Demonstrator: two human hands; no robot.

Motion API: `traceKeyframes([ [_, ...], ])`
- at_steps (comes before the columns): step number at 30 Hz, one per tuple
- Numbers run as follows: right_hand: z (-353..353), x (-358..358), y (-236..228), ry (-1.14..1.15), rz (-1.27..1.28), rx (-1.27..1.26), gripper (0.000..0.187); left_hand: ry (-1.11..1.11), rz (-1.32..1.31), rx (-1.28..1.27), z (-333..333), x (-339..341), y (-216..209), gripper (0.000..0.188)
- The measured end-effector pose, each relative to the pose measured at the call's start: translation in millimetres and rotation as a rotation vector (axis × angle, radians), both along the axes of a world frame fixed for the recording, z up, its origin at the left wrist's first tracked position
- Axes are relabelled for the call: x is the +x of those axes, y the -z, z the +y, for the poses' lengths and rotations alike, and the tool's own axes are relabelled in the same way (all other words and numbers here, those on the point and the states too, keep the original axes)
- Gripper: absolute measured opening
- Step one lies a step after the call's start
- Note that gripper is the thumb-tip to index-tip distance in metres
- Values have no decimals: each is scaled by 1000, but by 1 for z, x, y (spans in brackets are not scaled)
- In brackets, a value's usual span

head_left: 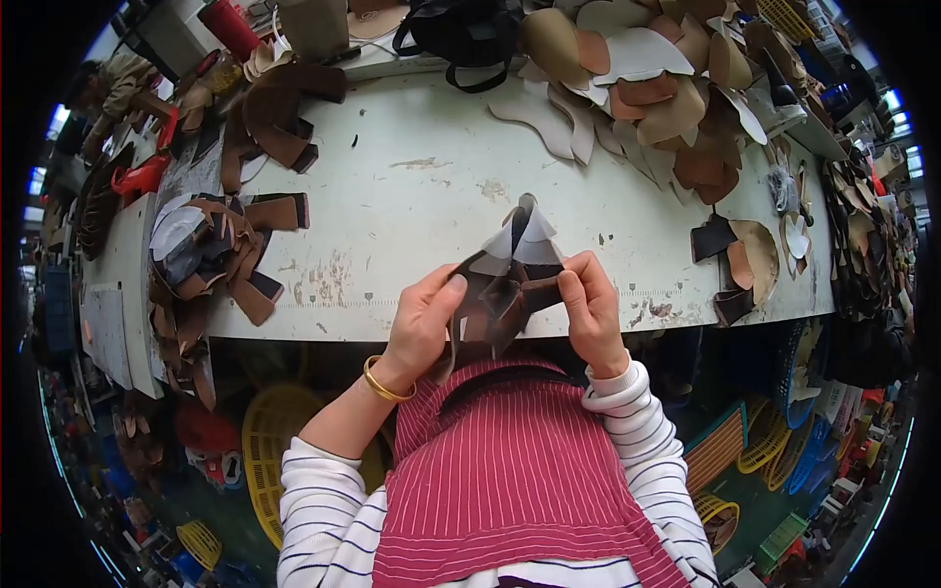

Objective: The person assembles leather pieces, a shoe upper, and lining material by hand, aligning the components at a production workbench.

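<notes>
Between my two hands is a dark brown leather shoe upper (490, 291), with pale grey pieces at its peaked far end. It is held up at the front edge of the white worktable (412, 211). My left hand (423, 318) pinches its left side, thumb on top. Thumb and bent fingers of my right hand (591, 309) grip the right side. The fingertips beneath the leather are partly hidden. Farther right on the table lie a dark piece and a tan piece (753, 257), apart from my hands.
Brown and black leather pieces (221, 245) heap up at the left table edge, with more brown strips (279, 122) behind. Tan and white cut pieces (647, 88) pile at the far right. A black bag (461, 39) lies at the back. Yellow baskets (257, 461) stand below the table.
</notes>
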State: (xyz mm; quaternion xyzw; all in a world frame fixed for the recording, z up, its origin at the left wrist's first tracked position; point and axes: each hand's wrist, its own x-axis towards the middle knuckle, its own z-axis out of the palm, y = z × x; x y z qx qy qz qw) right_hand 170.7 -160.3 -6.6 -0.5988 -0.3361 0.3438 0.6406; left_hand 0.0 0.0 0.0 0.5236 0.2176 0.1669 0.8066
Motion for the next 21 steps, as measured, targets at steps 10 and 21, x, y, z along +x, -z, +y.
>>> traceKeyframes([
  [10,20,-9,-9,-19,-101,-287,14,-10,111,733,-11,26,-8,25],
  [21,14,-25,-2,512,-147,107,9,-418,-65,162,-13,24,6,16],
])
